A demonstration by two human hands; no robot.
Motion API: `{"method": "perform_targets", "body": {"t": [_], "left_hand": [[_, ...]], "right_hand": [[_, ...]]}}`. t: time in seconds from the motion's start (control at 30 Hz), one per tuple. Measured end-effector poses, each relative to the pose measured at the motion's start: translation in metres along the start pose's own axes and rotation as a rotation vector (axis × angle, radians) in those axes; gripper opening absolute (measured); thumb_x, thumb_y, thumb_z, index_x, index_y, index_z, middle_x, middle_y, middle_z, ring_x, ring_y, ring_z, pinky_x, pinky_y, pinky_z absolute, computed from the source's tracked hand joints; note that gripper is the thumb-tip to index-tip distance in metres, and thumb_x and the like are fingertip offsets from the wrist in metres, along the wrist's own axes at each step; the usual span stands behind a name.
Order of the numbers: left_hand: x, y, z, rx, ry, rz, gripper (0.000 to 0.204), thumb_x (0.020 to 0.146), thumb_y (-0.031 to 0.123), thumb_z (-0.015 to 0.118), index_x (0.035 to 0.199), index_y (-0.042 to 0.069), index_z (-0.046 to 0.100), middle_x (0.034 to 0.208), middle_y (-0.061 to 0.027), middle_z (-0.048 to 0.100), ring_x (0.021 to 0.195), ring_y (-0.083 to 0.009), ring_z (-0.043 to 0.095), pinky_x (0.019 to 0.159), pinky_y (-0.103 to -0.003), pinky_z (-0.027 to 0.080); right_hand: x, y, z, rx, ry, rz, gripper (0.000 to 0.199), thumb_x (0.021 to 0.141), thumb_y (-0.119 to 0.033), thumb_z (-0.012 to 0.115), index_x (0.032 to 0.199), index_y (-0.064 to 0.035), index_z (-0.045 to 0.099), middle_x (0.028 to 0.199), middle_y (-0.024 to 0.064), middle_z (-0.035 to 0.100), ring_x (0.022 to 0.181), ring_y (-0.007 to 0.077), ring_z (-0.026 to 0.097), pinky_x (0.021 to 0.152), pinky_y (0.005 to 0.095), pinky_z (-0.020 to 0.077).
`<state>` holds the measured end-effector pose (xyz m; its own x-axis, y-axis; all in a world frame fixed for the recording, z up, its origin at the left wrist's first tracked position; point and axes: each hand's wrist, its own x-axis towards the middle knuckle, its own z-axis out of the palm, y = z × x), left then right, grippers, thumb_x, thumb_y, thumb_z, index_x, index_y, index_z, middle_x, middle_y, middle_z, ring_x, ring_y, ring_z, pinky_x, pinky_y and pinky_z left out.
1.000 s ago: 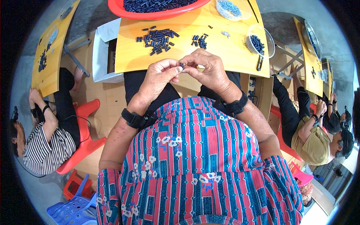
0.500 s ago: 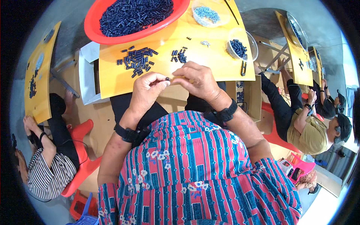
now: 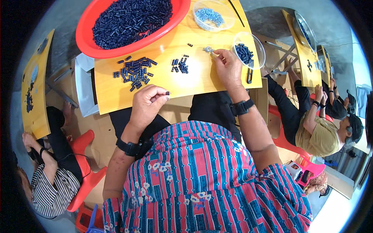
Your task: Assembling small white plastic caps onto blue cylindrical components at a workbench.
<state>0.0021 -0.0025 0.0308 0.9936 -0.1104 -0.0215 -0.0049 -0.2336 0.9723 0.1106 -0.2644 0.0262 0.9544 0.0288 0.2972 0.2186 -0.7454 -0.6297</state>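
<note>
Just off the table's near edge, my left hand (image 3: pixel 149 104) pinches a small black tubular piece (image 3: pixel 168 93) between thumb and forefinger. My right hand (image 3: pixel 228 69) is over the table, its fingertips drawn together at the edge of a little heap of small silvery pieces (image 3: pixel 207 49). Whatever those fingertips hold is too small to make out. A large loose pile of black tubular pieces (image 3: pixel 134 73) lies beyond my left hand. To its right is a smaller cluster of black pieces (image 3: pixel 180 65), and one lone black piece (image 3: pixel 190 44) lies farther back.
On the yellow table (image 3: pixel 155 50) stand a red basin (image 3: pixel 83 39) heaped with black pieces, a clear tub (image 3: pixel 223 24) of small blue-and-clear pieces, and a clear tub (image 3: pixel 259 58) of black pieces. A black clip-like tool (image 3: pixel 250 75) lies near the right edge. Other people sit at tables on both sides.
My right hand has left my left hand and moved forward and right to the silvery heap. My left hand keeps the black piece, slightly lower. The whole view has shifted a little.
</note>
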Motion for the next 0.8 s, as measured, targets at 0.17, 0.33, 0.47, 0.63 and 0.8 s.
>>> {"method": "perform_targets", "body": {"t": [0.17, 0.33, 0.47, 0.63, 0.8], "left_hand": [[0.001, -0.003, -0.002, 0.017, -0.022, -0.011, 0.006, 0.082, 0.0, 0.068, 0.087, -0.001, 0.066, 0.079, -0.001, 0.061, 0.068, -0.0059, 0.052, 0.063, -0.021, 0.043], [-0.002, -0.003, -0.001, -0.003, -0.008, 0.001, 0.007, 0.08, -0.001, 0.071, 0.086, -0.002, 0.067, 0.079, -0.0017, 0.061, 0.067, -0.0055, 0.054, 0.06, -0.02, 0.045], [-0.002, -0.001, -0.002, -0.016, -0.007, -0.006, 0.007, 0.08, -0.001, 0.071, 0.087, -0.003, 0.067, 0.079, -0.0019, 0.061, 0.067, -0.0055, 0.054, 0.061, -0.02, 0.045], [-0.002, -0.001, -0.003, -0.003, -0.018, -0.014, 0.006, 0.082, 0.001, 0.069, 0.088, -0.001, 0.067, 0.08, -0.0013, 0.061, 0.069, -0.0063, 0.054, 0.063, -0.021, 0.044], [0.0, -0.003, -0.002, -0.002, -0.017, -0.011, 0.006, 0.082, 0.0, 0.069, 0.088, -0.001, 0.067, 0.079, -0.0013, 0.061, 0.069, -0.0066, 0.054, 0.063, -0.021, 0.044]], "right_hand": [[0.001, 0.007, 0.003, -0.031, -0.045, -0.027, 0.009, 0.081, -0.009, 0.062, 0.086, -0.0035, 0.067, 0.082, 0.0186, 0.065, 0.081, 0.0373, 0.063, 0.074, 0.0439, 0.0496], [-0.005, 0.012, 0.006, -0.051, 0.026, -0.072, 0.008, 0.08, -0.002, 0.071, 0.088, -0.001, 0.07, 0.074, 0.008, 0.063, 0.061, 0.0139, 0.06, 0.057, 0.027, 0.0488], [-0.003, 0.002, 0.003, 0.073, -0.008, 0.064, 0.009, 0.08, -0.007, 0.06, 0.079, -0.0045, 0.068, 0.081, 0.018, 0.065, 0.081, 0.0361, 0.062, 0.076, 0.0429, 0.0495], [-0.004, 0.007, 0.004, 0.019, -0.024, 0.005, 0.009, 0.08, -0.007, 0.06, 0.08, -0.0051, 0.069, 0.082, 0.0176, 0.065, 0.081, 0.0356, 0.062, 0.076, 0.0427, 0.0496], [-0.007, 0.008, 0.005, 0.02, -0.017, -0.016, 0.009, 0.08, -0.008, 0.061, 0.081, -0.0049, 0.069, 0.082, 0.0173, 0.065, 0.082, 0.036, 0.062, 0.076, 0.0425, 0.0497]]}}
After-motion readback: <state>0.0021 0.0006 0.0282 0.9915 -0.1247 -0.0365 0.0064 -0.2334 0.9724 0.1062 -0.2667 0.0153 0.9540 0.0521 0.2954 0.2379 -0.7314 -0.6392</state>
